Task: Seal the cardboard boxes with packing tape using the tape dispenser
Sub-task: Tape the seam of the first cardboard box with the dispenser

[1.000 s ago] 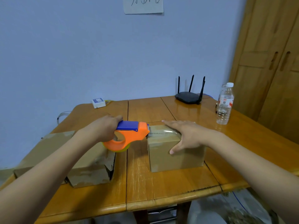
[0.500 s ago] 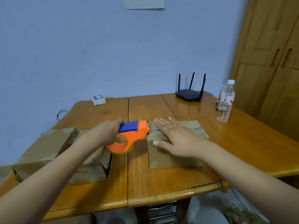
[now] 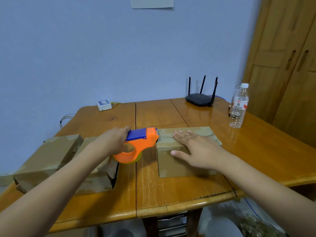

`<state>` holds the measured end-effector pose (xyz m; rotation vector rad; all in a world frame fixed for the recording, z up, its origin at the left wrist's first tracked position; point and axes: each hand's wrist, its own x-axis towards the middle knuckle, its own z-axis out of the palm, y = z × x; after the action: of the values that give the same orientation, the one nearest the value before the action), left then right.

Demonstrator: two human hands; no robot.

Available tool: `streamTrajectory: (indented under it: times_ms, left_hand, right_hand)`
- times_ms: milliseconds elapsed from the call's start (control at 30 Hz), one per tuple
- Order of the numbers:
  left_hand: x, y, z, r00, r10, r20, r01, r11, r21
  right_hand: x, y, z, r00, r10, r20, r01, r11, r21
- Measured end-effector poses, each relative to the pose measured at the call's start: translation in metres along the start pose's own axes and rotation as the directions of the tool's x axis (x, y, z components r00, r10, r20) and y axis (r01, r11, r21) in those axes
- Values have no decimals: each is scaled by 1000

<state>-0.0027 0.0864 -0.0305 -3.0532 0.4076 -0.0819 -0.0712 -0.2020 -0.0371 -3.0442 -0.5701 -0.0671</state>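
My left hand (image 3: 113, 140) grips the orange and blue tape dispenser (image 3: 139, 144), whose front end touches the top left edge of a closed cardboard box (image 3: 172, 165) in the middle of the table. My right hand (image 3: 196, 149) lies flat on that box's top, fingers spread, pressing on a strip of clear tape. Two more cardboard boxes sit to the left: one (image 3: 46, 158) at the table's left edge, and one (image 3: 100, 177) partly hidden under my left forearm.
On the wooden table (image 3: 153, 115), a black router (image 3: 199, 99) with antennas stands at the back, a plastic water bottle (image 3: 238, 106) at the right, a small white device (image 3: 103, 105) at the back left. A wooden wardrobe (image 3: 287, 57) fills the right side.
My right hand slid from the box's front edge onto its top and flattened out. The dispenser stays at the box's left edge. The view tilted down a little.
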Motion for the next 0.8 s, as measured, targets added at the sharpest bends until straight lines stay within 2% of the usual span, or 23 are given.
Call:
streamTrajectory:
  times_ms: [300, 400, 500, 700, 800]
  left_hand:
    - [-1, 1, 0, 1000, 3, 17, -2, 1000, -12]
    - [-2, 1, 0, 1000, 1, 7, -1, 1000, 10]
    - [-2, 1, 0, 1000, 0, 1, 0, 1000, 16]
    - [-5, 2, 2, 1000, -2, -20, 1, 1000, -25]
    - [-8, 1, 8, 996, -3, -93, 4, 1000, 6]
  right_hand:
    - [-10, 18, -6, 995, 92, 25, -92, 996, 3]
    - [1, 7, -9, 999, 6, -39, -6, 1000, 16]
    - [6, -16, -10, 997, -70, -10, 71, 996, 58]
    - [11, -22, 3, 997, -71, -4, 71, 996, -44]
    - [14, -14, 6, 999, -54, 9, 54, 998, -25]
